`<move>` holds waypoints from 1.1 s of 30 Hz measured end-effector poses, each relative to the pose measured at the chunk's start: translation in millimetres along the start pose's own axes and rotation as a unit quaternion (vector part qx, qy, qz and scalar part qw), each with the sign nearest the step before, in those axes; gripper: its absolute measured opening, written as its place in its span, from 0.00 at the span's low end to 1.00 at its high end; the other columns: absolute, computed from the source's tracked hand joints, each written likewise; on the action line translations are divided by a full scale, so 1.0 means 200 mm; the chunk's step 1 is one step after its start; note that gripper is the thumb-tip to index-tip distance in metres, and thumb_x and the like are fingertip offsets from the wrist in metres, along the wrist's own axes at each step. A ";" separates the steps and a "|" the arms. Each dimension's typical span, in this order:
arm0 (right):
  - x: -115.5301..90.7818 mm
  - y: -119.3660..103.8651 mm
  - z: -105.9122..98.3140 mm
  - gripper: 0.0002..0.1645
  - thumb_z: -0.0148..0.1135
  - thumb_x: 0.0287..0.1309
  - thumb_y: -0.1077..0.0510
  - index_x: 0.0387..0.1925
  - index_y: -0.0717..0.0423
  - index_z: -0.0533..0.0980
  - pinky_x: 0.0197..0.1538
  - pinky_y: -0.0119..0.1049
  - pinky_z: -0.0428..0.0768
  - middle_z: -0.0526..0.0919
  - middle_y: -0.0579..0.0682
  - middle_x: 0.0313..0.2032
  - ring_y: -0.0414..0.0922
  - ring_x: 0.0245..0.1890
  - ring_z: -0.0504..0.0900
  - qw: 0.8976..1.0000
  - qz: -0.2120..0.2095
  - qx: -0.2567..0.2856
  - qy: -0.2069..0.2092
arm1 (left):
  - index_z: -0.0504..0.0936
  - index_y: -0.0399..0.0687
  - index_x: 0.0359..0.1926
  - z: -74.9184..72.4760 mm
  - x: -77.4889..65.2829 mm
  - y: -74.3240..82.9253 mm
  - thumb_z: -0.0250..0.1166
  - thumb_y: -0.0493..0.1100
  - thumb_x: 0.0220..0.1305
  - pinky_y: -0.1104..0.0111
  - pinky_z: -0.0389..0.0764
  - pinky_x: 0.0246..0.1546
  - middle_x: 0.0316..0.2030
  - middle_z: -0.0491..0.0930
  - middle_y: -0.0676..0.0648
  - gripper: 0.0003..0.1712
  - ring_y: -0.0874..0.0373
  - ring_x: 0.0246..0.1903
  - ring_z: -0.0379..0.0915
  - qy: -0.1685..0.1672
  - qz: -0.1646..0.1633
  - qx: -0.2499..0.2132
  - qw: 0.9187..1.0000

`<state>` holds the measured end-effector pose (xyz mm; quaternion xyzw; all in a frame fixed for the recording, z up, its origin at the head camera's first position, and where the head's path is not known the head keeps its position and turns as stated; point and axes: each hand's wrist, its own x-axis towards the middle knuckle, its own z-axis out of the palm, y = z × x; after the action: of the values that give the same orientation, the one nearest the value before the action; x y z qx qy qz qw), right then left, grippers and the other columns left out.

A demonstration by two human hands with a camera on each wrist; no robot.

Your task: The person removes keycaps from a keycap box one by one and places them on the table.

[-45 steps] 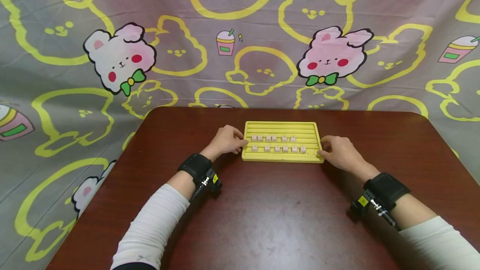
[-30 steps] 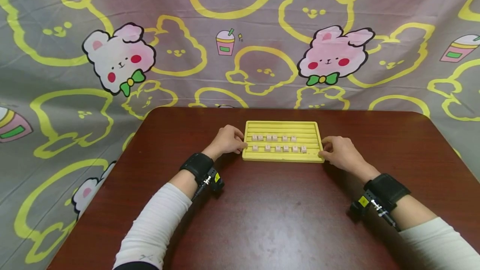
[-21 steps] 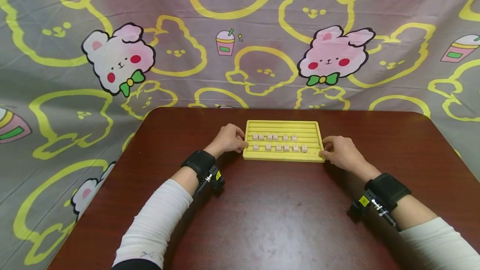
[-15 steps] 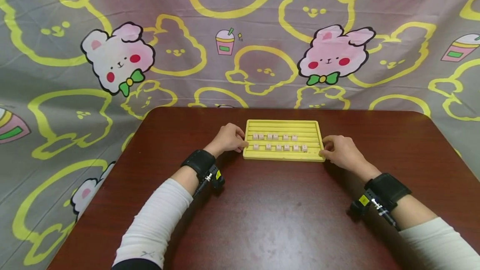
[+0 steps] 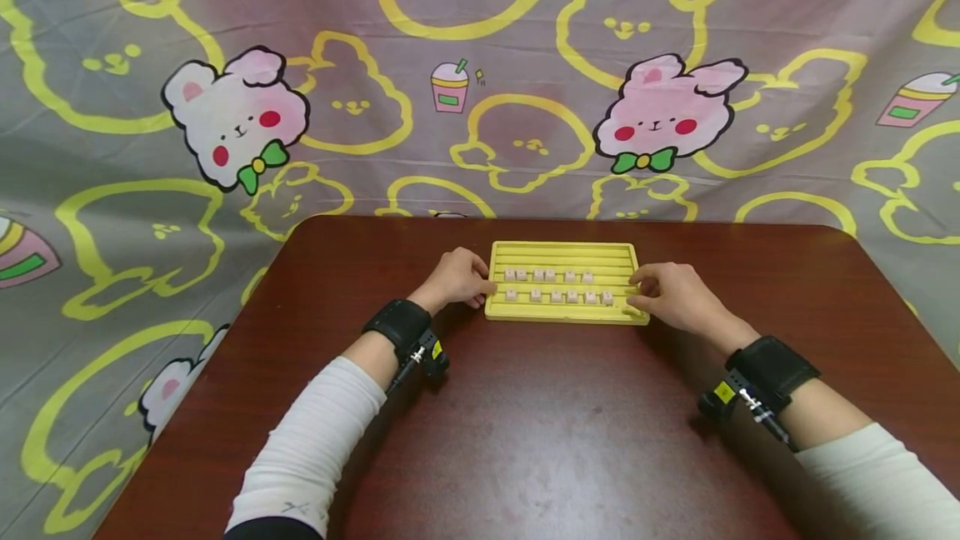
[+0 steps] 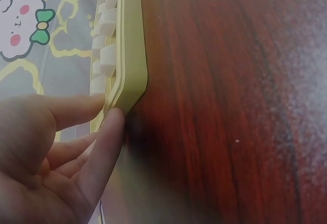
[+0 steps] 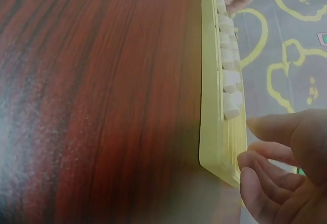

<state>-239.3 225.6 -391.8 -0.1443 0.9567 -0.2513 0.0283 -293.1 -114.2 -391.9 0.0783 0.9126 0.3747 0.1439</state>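
A yellow ridged tray [image 5: 566,315] lies toward the back of the table. Two rows of small white cubes with faint marks, such as this white cube [image 5: 511,296], stand along its ridges. At the tray's left end my left hand [image 5: 455,277] pinches the rim; in the left wrist view, thumb and finger meet at the corner of the yellow side wall [image 6: 133,45]. My right hand [image 5: 678,298] is at the right end, its fingertips overlapping the tray. In the right wrist view, thumb and bent fingers [image 7: 255,183] are spread apart beside the tray's end, with nothing between them.
The dark reddish-brown table [image 5: 525,440] reflects light in front of the tray. Behind it hangs a grey-pink curtain [image 5: 517,65] printed with cartoon animals. Each wrist carries a black strap with a small camera, such as the left wrist camera [image 5: 433,358].
My right hand has let go of the tray's right edge and moved slightly left and up, over that end. The left hand keeps its pinch; the tray has barely shifted.
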 end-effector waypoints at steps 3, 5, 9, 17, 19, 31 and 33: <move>0.01 -0.02 0.00 0.18 0.69 0.59 0.57 0.48 0.63 0.81 0.36 0.37 0.81 0.86 0.56 0.38 0.48 0.37 0.82 1.000 -0.018 -0.005 -0.008 | 0.80 0.30 0.48 0.00 0.00 0.00 0.70 0.38 0.61 0.69 0.88 0.25 0.36 0.86 0.35 0.18 0.60 0.21 0.82 0.008 0.004 0.010 1.000; 0.02 -0.04 0.00 0.18 0.70 0.58 0.57 0.47 0.62 0.81 0.36 0.37 0.81 0.86 0.55 0.38 0.47 0.37 0.82 1.000 -0.026 -0.009 -0.011 | 0.80 0.30 0.49 0.00 0.00 0.00 0.70 0.38 0.61 0.69 0.88 0.25 0.36 0.86 0.35 0.19 0.60 0.21 0.82 0.012 0.006 0.017 1.000; 0.04 -0.06 0.01 0.18 0.72 0.56 0.57 0.47 0.61 0.82 0.35 0.36 0.82 0.85 0.55 0.39 0.46 0.37 0.82 0.999 -0.041 -0.021 -0.011 | 0.80 0.30 0.51 0.01 0.00 0.00 0.69 0.38 0.61 0.69 0.88 0.26 0.37 0.86 0.35 0.20 0.58 0.22 0.83 0.018 0.005 0.025 1.000; 0.07 -0.09 0.05 0.15 0.72 0.56 0.57 0.45 0.57 0.84 0.40 0.41 0.84 0.86 0.52 0.40 0.45 0.38 0.83 0.996 -0.077 -0.037 0.000 | 0.80 0.31 0.52 0.02 0.00 0.01 0.71 0.38 0.60 0.70 0.88 0.26 0.40 0.86 0.34 0.21 0.57 0.23 0.85 0.029 -0.001 0.030 0.999; 0.07 -0.09 0.05 0.13 0.72 0.56 0.57 0.44 0.56 0.84 0.40 0.42 0.84 0.87 0.51 0.40 0.45 0.38 0.83 0.996 -0.083 -0.041 0.000 | 0.80 0.31 0.52 0.02 0.01 0.02 0.71 0.38 0.60 0.70 0.88 0.26 0.41 0.86 0.34 0.22 0.57 0.23 0.85 0.031 -0.006 0.033 0.999; 0.10 -0.08 0.09 0.15 0.71 0.56 0.58 0.45 0.58 0.84 0.41 0.43 0.85 0.88 0.52 0.40 0.44 0.36 0.84 0.996 -0.076 -0.041 -0.001 | 0.81 0.32 0.47 0.02 0.03 0.02 0.73 0.38 0.58 0.69 0.88 0.25 0.38 0.85 0.35 0.19 0.62 0.18 0.81 0.030 -0.037 0.011 0.999; 0.10 -0.08 0.10 0.14 0.71 0.57 0.58 0.45 0.57 0.84 0.40 0.42 0.85 0.88 0.51 0.40 0.43 0.36 0.84 0.996 -0.073 -0.042 -0.003 | 0.81 0.32 0.45 0.02 0.03 0.02 0.73 0.38 0.58 0.69 0.88 0.25 0.37 0.85 0.35 0.17 0.62 0.18 0.80 0.030 -0.039 0.003 0.999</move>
<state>-252.0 197.1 -400.3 -0.2157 0.9531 -0.2121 0.0072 -296.7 -108.1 -392.4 0.0315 0.9200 0.3679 0.1310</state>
